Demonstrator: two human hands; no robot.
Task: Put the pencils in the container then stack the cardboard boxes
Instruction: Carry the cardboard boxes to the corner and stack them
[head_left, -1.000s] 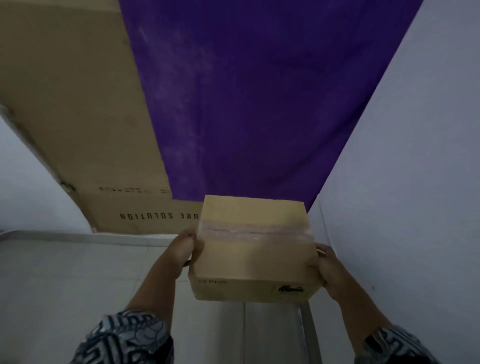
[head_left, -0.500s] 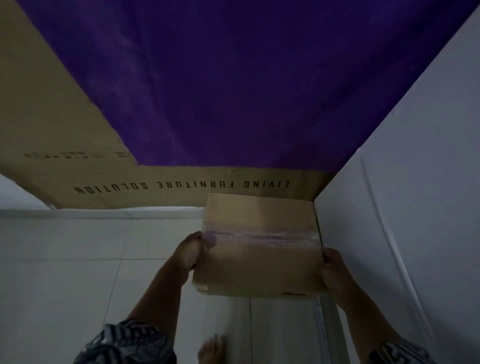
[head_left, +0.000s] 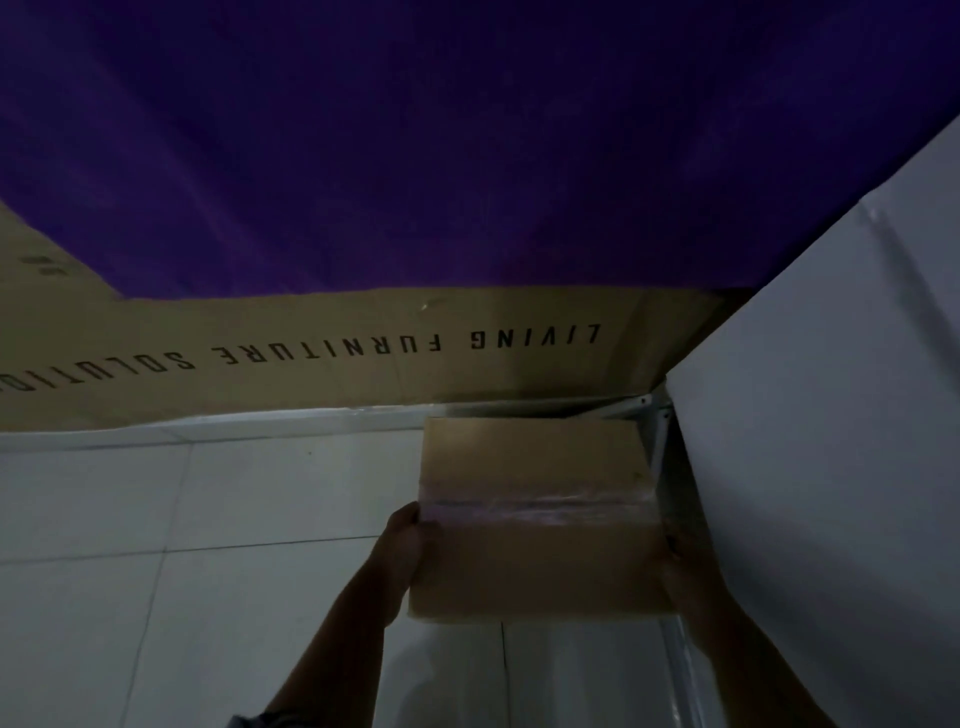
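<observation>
Stacking step: cardboard box (head_left: 537, 519) gripped btwn left hand (head_left: 405, 545) and right hand (head_left: 680, 561), held over floor (head_left: 208, 519) nr corner by wall (head_left: 831, 467). Next prob. needs level set-down; no 2nd box or pencils in view.

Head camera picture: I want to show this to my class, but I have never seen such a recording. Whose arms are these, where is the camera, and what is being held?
There is no machine here. A person wears one wide-angle camera on the head, looking forward and down, so the arms reach in from the bottom edge. The left hand and right hand each press one side of a plain brown cardboard box sealed with clear tape, a grip from both sides. The picture is dim, so I cannot tell whether the box rests on anything. Below lies a pale tiled floor. Behind stands a large flat brown cardboard sheet printed with upside-down lettering, partly covered by a purple cloth. A white panel stands at the right. No pencils or container are in view.
</observation>
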